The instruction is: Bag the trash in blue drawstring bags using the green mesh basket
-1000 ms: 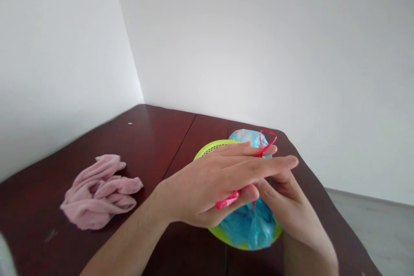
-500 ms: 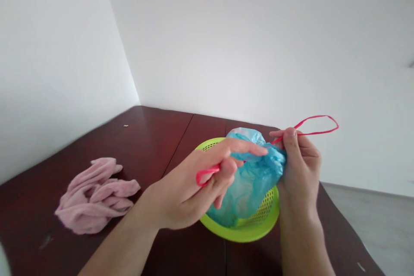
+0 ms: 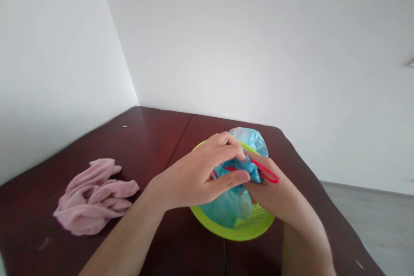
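A translucent blue plastic drawstring bag sits in a lime-green perforated basket, and part of it bulges past the far rim. Its gathered neck pokes up out of my right hand, which is wrapped round it with most fingers hidden. From the left, my left hand closes over the same gathered neck, thumb below and fingers above. A red drawstring loop lies across the back of my right hand, and more red string shows under my left fingers.
A crumpled pink cloth lies on the dark reddish-brown table, left of the basket. White walls rise behind and to the left. Grey floor shows beyond the table's right edge.
My right hand has moved left and turned, from pulling a red loop outward to circling the bag's neck. My left hand has shifted from pointing across the bag to gripping its gathered top.
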The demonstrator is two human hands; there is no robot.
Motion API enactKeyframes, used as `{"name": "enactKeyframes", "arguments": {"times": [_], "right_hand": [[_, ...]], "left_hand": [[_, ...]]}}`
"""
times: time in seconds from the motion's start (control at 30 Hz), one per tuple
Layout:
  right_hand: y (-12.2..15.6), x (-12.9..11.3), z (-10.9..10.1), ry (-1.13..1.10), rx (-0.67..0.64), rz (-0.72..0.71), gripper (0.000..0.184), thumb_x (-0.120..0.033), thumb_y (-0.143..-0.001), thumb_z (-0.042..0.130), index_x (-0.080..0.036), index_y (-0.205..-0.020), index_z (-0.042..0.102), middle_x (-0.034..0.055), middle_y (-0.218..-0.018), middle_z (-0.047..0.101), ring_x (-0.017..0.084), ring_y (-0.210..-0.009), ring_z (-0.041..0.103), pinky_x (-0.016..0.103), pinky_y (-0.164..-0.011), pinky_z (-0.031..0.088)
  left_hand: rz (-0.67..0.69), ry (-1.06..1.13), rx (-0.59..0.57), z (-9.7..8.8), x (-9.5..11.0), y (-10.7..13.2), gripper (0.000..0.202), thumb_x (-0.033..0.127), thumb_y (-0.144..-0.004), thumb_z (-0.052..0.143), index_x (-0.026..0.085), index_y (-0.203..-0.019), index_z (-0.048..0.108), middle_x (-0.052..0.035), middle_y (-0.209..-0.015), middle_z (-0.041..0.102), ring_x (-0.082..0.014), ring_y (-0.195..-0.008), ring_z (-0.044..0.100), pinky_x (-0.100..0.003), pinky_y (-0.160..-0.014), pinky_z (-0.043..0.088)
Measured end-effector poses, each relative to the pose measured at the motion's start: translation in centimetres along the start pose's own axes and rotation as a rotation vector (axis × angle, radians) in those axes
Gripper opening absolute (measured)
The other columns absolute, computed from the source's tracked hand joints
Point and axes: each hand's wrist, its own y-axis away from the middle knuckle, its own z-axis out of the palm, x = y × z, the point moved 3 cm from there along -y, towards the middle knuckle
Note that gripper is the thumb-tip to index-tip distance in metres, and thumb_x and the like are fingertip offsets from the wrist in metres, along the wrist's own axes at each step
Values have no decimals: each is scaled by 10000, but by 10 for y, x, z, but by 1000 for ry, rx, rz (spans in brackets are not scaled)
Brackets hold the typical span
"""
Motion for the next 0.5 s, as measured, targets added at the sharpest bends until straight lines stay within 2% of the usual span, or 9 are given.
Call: {"name": "enactKeyframes", "arguments": {"times": [0.03,0.07,0.13,0.17,0.23,0.3,0.37,0.43,0.5], "right_hand": [[-3,3,-2,-71,63,11,61,-304,-1085,810,-285,-1109,863,-25,-828,812,170,-585,715,291,-562,586],[-5,6,-6,-124,158,18,66,-323,-1096,810,-275,-1075,851,-26,-801,797,170,-560,708,290,-537,579],[-5,10,-16,-165,413,-21,122,-377,-1104,841,-265,-1056,834,-16,-808,799,192,-605,750,308,-568,618],[-2,11,-21,-143,555,-65,137,-394,-1105,855,-263,-1074,836,-2,-856,820,211,-679,791,331,-632,658],[5,10,-28,-6,825,-181,172,-419,-1099,878,-261,-1166,860,37,-1034,870,258,-894,857,402,-833,721],[10,7,-33,181,1003,-288,281,-437,-1087,902,-266,-1308,871,75,-1243,874,311,-1142,862,489,-1071,700],[4,0,-37,323,1043,-430,457,-453,-1073,922,-290,-1491,830,94,-1393,842,352,-1299,828,557,-1212,639],[-15,-10,-43,399,959,-641,625,-481,-1070,916,-328,-1650,739,106,-1494,801,379,-1384,797,599,-1263,608],[-47,-19,-53,463,829,-822,764,-530,-1068,893,-334,-1759,631,138,-1591,743,422,-1494,740,652,-1310,574]], "left_hand": [[26,30,20,-2,0,1,440,542,-1164,838,277,-1504,753,-128,-1558,737,-318,-1484,703,-453,-1280,583],[32,35,45,-3,-1,2,670,599,-1101,909,306,-1657,677,-140,-1678,680,-345,-1582,652,-486,-1343,560],[-23,-34,64,-4,-8,6,1168,705,-978,1002,362,-1915,395,-159,-1917,484,-412,-1777,484,-584,-1467,459],[-69,-90,43,-4,-13,9,1328,737,-944,1016,383,-1974,257,-156,-1995,379,-440,-1843,391,-640,-1506,399],[-160,-190,-51,-1,-23,15,1438,743,-935,1015,422,-2006,112,-123,-2061,254,-469,-1903,267,-735,-1538,299],[-212,-222,-127,-2,-29,20,1425,711,-953,1006,450,-2006,83,-92,-2071,237,-459,-1914,252,-767,-1541,271],[-237,-213,-143,-6,-31,24,1397,700,-963,997,435,-2008,107,-93,-2067,249,-438,-1909,282,-741,-1545,292],[-257,-205,-142,-11,-32,27,1391,726,-965,983,381,-2013,135,-122,-2068,235,-430,-1907,292,-700,-1548,314],[-262,-207,-146,-14,-37,30,1428,743,-955,982,336,-2019,120,-143,-2070,213,-422,-1906,294,-657,-1548,336]]}}
